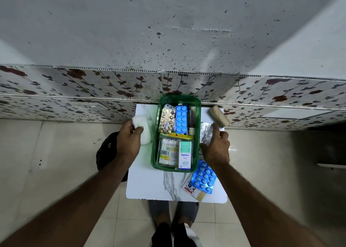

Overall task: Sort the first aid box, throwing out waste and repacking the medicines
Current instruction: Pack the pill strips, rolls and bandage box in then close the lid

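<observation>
A green plastic box (155,149) stands on a small white table (146,186). Inside it lie a gold blister strip (166,120), a blue blister strip (181,119), a clear pouch of thin sticks (167,152) and a white Optibex carton (185,156). My left hand (129,140) is closed on a white cotton roll (144,128) just left of the box. My right hand (215,147) rests beside the box's right wall, fingers on a silver blister strip (206,132); the grip is partly hidden.
A beige bandage roll (219,115) lies at the table's far right corner. A second blue blister strip (204,177) rests on a small card (191,189) near the front right. A dark bag (106,153) sits on the floor left of the table. A flower-patterned wall runs behind.
</observation>
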